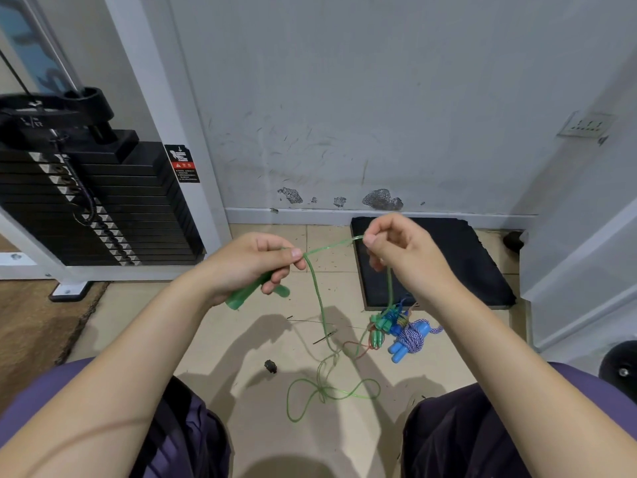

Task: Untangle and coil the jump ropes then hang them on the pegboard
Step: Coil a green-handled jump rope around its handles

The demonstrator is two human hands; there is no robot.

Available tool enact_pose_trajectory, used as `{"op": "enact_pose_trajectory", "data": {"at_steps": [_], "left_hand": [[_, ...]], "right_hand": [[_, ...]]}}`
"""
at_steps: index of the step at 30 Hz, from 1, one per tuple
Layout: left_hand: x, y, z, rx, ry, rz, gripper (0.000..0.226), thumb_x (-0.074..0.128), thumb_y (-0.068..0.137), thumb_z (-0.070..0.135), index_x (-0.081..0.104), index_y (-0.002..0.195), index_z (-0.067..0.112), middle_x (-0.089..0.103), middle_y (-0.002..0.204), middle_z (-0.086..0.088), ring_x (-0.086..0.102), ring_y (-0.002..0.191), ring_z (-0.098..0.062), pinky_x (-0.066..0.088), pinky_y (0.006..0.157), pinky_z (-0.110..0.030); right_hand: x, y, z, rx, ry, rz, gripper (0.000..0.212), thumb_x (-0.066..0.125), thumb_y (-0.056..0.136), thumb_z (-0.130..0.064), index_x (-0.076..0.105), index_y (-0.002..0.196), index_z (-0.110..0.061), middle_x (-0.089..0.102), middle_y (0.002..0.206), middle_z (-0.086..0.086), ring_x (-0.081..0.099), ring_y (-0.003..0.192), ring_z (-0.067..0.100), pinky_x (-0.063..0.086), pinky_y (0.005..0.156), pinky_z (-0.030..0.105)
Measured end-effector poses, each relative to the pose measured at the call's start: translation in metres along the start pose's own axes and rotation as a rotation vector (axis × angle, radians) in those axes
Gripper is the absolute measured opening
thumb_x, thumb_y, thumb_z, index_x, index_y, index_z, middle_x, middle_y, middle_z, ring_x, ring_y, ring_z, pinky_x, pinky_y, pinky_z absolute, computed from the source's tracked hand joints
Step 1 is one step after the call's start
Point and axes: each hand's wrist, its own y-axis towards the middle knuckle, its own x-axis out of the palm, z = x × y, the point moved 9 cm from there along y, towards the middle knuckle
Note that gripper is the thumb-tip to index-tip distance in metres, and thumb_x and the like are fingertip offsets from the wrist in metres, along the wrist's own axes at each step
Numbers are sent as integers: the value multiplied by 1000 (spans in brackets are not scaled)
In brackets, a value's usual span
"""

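Pinching translucent green rope (319, 298) taut: left hand (248, 263) grip also wraps smooth handle (256, 293); right hand (400, 250).

Green rope (319, 298) held taut — slack looped on floor.

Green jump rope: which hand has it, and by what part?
Both. The left hand grips the green handle and pinches the green cord where it leaves; the right hand pinches the cord further along.
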Motion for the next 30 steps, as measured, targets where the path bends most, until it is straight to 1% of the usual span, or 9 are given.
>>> {"op": "enact_pose_trajectory", "data": {"at_steps": [4,7,11,13,15,19,23,27,30], "left_hand": [[12,2,-1,21,-5,-12,19,55,96,17,65,90,2,43,54,-2,37,41,-13,36,44,-20],[31,3,-3,34,27,-79,19,59,93,24,67,87,9,48,56,-3,41,44,-18,39,49,-22],[27,4,-4,14,47,-77,24,56,97,21,67,96,0,48,56,-4,43,45,-18,40,52,-23],[19,3,-4,3,28,-57,25,54,98,19,68,97,-1,48,57,-5,45,47,-18,43,54,-23],[14,2,-5,-1,-1,-47,24,53,98,18,67,95,-1,50,58,-6,48,51,-19,45,61,-28],[23,4,-7,6,-19,-71,24,53,97,22,65,95,1,51,58,-7,53,51,-22,45,73,-39],[43,2,-3,11,-90,-153,22,52,97,26,65,84,12,53,61,-7,54,51,-24,47,64,-34],[44,1,-6,-22,-93,-217,19,61,94,27,66,101,11,60,71,-10,60,57,-24,51,62,-30],[37,1,-9,-58,-88,-220,30,63,88,27,65,108,5,64,78,-12,63,62,-28,53,66,-32]], "right_hand": [[29,-6,6,50,35,-215,21,75,83,-9,59,95,-15,63,74,3,56,64,20,44,68,36],[54,-16,12,41,-81,-337,26,82,78,-18,61,94,-19,54,65,0,48,61,12,40,64,27],[35,-7,4,4,-162,-177,9,76,84,-16,68,85,-15,29,46,-8,23,44,9,23,45,22],[11,-1,2,8,-108,-29,6,71,88,-15,67,83,-15,33,48,-5,25,46,11,23,47,23],[0,0,1,13,-33,14,8,66,91,-10,63,84,-15,43,53,-2,36,49,13,33,51,24],[28,-6,4,43,5,-191,15,68,88,-4,58,96,-12,61,70,4,53,62,18,45,57,29],[56,-14,16,11,-211,-340,28,76,77,-40,63,100,-29,66,91,4,57,75,19,49,73,34],[47,-11,14,31,-206,-340,14,71,89,-27,66,97,-18,63,67,5,55,63,12,43,61,28],[33,-8,9,29,-170,-306,13,73,86,-31,66,93,-22,68,68,6,52,64,24,43,68,41]]}}
